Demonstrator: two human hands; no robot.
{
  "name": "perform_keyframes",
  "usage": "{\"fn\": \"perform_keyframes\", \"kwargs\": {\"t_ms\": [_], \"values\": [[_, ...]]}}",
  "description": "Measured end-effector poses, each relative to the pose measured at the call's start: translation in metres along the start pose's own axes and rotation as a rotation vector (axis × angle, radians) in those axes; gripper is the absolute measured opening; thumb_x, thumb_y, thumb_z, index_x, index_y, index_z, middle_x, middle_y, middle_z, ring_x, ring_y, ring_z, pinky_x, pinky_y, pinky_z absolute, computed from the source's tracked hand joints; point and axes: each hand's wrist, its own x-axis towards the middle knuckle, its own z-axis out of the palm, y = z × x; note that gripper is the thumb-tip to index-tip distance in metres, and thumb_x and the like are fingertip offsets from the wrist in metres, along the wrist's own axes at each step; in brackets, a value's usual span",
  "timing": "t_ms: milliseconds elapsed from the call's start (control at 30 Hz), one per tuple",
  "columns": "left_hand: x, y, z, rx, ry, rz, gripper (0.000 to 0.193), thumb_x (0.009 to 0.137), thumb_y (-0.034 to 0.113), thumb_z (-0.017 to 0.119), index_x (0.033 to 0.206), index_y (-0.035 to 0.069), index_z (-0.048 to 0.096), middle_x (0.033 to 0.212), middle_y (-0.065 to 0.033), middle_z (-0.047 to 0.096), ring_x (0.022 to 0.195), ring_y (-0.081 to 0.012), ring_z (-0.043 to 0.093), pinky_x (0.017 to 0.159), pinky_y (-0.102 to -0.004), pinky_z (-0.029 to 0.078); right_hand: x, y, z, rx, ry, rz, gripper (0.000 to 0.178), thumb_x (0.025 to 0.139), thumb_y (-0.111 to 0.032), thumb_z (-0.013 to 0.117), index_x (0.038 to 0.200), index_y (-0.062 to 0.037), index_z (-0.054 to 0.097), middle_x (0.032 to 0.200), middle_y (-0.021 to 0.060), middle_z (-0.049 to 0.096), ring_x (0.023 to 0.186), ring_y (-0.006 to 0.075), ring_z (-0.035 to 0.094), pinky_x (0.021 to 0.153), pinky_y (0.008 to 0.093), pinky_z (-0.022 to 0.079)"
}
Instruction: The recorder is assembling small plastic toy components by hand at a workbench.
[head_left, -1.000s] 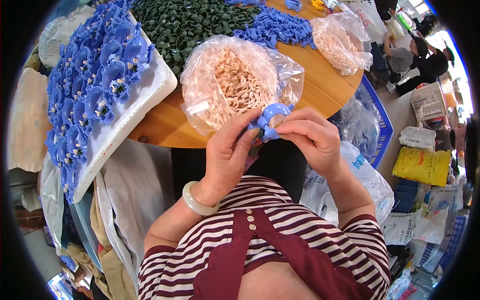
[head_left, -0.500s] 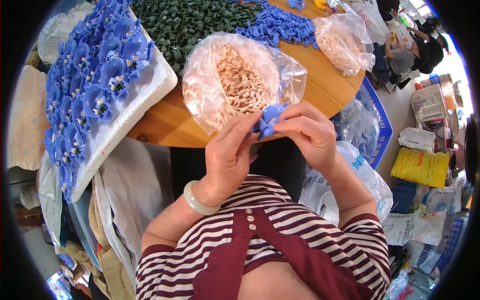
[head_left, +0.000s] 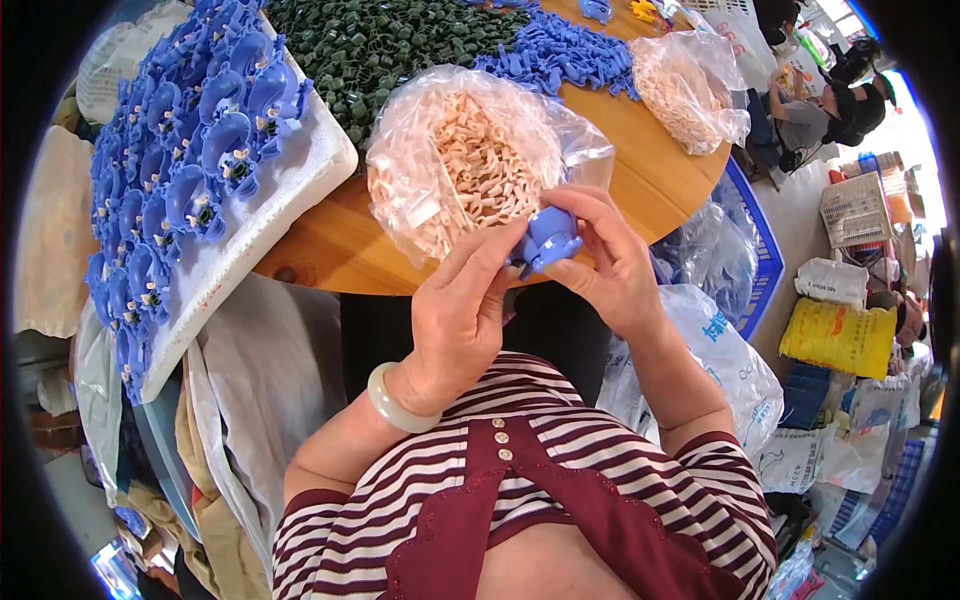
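Holding up a small, rounded, glossy blue plastic piece (head_left: 550, 235) between both hands, just over the near edge of the wooden table (head_left: 640, 180) and right in front of an open clear bag (head_left: 400, 130). Pinching its left side between the thumb and fingertips of the left hand (head_left: 460, 300), covering enough there to leave the exact contact impossible to tell. Grasping its right side with the right hand (head_left: 615, 260), curling the fingers around the far side and pressing the thumb against the near one. Wearing a pale bangle (head_left: 378, 392) on the left wrist and a striped shirt (head_left: 360, 510). Facing a heap of pale pink pieces (head_left: 485, 180) inside that bag, dark green parts (head_left: 390, 50) spreading beyond it, and a pile of slender blue parts (head_left: 560, 55) farther back. Seeing, at left, a white foam slab (head_left: 310, 160) bearing crowded blue figures (head_left: 220, 145); at right, a second clear bag (head_left: 730, 125), a blue basket (head_left: 768, 260) beside the table, and, well apart, a co-worker (head_left: 808, 125).
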Motion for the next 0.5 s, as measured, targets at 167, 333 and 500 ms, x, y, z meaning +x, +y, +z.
{"fn": "perform_keyframes", "kwargs": {"t_ms": [167,333,500], "values": [[-0.003,0.003,0.002,0.012,0.007,-0.046,0.035,0.08,-0.011,0.053,0.113,0.001,0.057,0.095,-0.0163,0.06,0.083,-0.0306,0.061,0.072,-0.0297,0.048,-0.005,0.007,0.001,0.028,-0.065,0.051,0.051,0.08,-0.015,0.068,0.124,0.0011,0.046,0.122,0.0082,0.042,0.114,0.0171,0.044,0.097,0.0297,0.036],[-0.004,-0.001,0.001,-0.118,-0.001,-0.161,0.031,0.084,-0.008,0.051,0.112,0.0,0.057,0.097,-0.0148,0.061,0.085,-0.0248,0.061,0.075,-0.0281,0.047,0.005,-0.013,-0.002,-0.15,-0.078,0.035,0.046,0.079,-0.016,0.068,0.117,0.0011,0.051,0.113,0.0103,0.051,0.107,0.0182,0.049,0.092,0.0285,0.039],[-0.001,-0.002,-0.003,-0.567,0.068,-0.548,0.026,0.09,0.002,0.05,0.114,0.0,0.058,0.103,-0.0067,0.062,0.092,-0.0116,0.056,0.075,-0.0238,0.047,0.037,-0.015,-0.036,-0.213,-0.029,-0.042,0.037,0.079,-0.016,0.067,0.109,0.0026,0.057,0.102,0.0109,0.058,0.097,0.019,0.056,0.083,0.0299,0.044]]}}
